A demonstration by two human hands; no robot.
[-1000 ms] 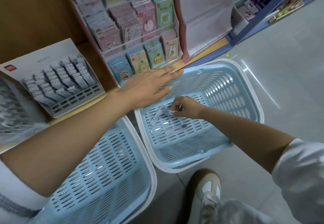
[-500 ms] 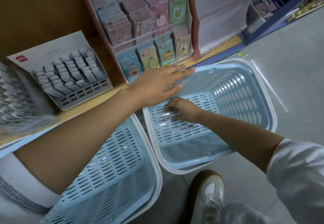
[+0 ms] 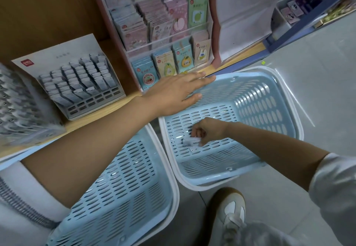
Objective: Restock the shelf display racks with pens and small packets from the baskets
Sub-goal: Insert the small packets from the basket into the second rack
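Down at the person's feet, a white sneaker (image 3: 229,213) with a tan toe stands on the grey floor (image 3: 317,91). Just beyond it two pale blue slotted baskets with white rims sit side by side. The near basket (image 3: 174,188) lies to the left under the left forearm, and the far basket (image 3: 297,122) is on the right, up against the shelf edge.

The right hand (image 3: 208,131) reaches down into the far basket with its fingers curled. It is pinching a small clear packet (image 3: 189,142) that lies on the basket's bottom. A white label on the packet carries dark print, too blurred to read. A small white scrap (image 3: 192,150) lies just beside it, on the sneaker's side.

The left hand (image 3: 177,93) is stretched flat, palm down, with its fingers straight and pressed together. It lies over the far basket's back-left corner, where the basket meets the wooden shelf (image 3: 107,113). Whether it bears on the rim I cannot tell.

On the shelf to the left stands a grey display rack (image 3: 96,101) with rows of slim grey packets. Its card backing has a red logo tag (image 3: 27,63) in the top corner, and the white lettering on it cannot be made out.

To the right, a clear acrylic rack (image 3: 146,50) holds tiers of fruit packets (image 3: 185,59) in blue, pink and cream. They are printed with a pear, an orange, a peach and a round red badge. Each has a small red mark at its top corner, and the characters are too small to read.
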